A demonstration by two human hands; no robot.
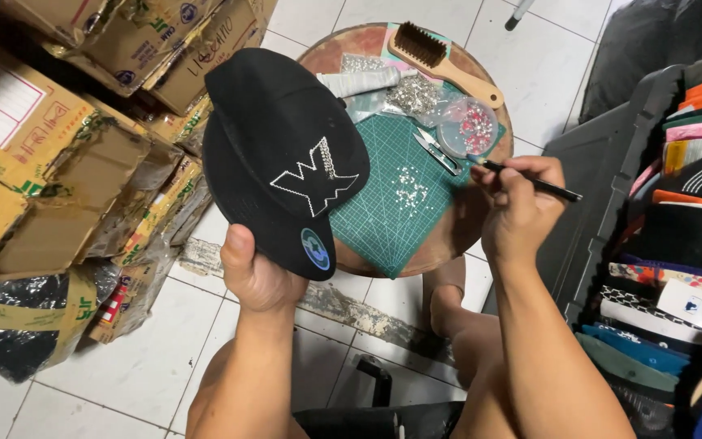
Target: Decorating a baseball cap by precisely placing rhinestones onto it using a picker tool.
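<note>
While the black cap [282,154] is gripped by its brim in the left hand [255,276], off to the left of the round counter [331,53], a thin black pen tool [530,180] is pinched in the right hand [517,207]. Its long axis is angled up-left, tip aimed toward the small studs [409,189] scattered on the green cutting mat [392,219], so the right hand is clearly nearer to them.

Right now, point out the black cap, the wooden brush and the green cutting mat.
black cap [274,122], head view, crown top.
wooden brush [440,57], head view, wooden back.
green cutting mat [383,219], head view, bare lower part.
</note>
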